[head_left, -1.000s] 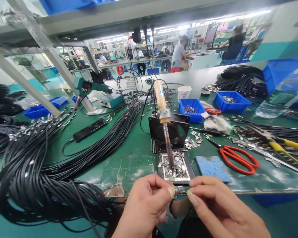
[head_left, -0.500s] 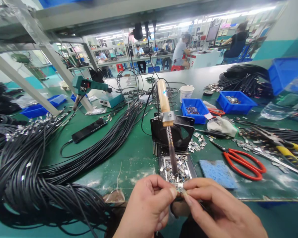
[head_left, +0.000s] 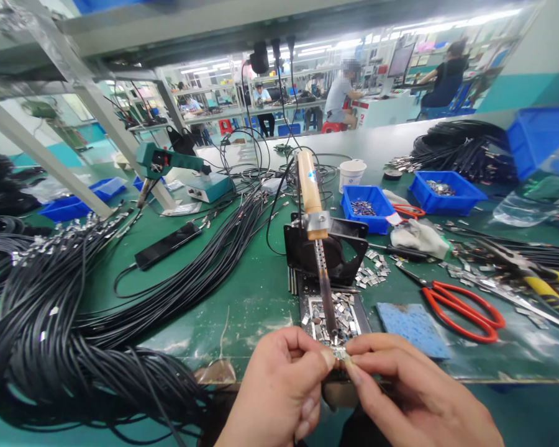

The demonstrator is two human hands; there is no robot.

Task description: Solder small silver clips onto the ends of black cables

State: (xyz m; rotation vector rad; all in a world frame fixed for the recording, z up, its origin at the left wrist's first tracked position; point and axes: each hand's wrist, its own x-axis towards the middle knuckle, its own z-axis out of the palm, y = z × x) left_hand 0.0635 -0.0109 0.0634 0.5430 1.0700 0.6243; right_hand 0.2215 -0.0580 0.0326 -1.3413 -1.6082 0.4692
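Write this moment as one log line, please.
left hand: pinches metal part | right hand: pinches same part | soldering iron: tip just above part | scissors: on bench, right

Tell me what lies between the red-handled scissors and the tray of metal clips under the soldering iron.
In the head view, a blue sponge pad lies flat on the green bench between the red-handled scissors and the tray of metal clips.

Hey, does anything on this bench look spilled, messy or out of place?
Yes. Small metal clips lie scattered loose on the green table beside the soldering iron, outside the blue bins. More litter the mat near the red scissors. Both hands, left hand and right hand, pinch one small metal part.
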